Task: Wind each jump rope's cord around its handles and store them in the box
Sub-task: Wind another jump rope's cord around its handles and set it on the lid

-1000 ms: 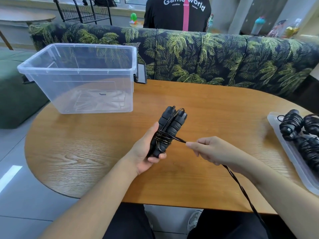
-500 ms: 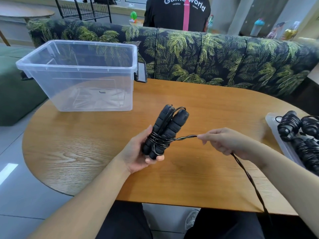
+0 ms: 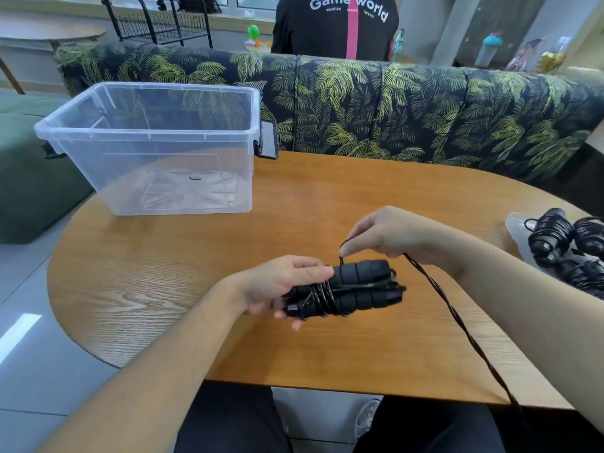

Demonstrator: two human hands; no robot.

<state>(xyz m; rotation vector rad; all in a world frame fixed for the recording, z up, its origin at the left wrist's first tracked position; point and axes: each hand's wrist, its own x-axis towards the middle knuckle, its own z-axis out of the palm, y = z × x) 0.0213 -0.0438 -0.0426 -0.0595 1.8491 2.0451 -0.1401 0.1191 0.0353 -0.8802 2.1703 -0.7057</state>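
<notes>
- Two handles [image 3: 356, 289] lie gripped in my left hand [image 3: 277, 286]; I'm mid-winding.
- My right hand [image 3: 385, 235] pinches the cord [image 3: 457, 322]; next, I'd loop it under, taut.

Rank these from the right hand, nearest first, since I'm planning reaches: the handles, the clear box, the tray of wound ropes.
1. Handles, just below the right hand.
2. Tray of wound ropes, at the table's right edge.
3. Clear box, far left.

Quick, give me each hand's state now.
Left hand: grips the paired handles.
Right hand: pinches the cord above them.
</notes>
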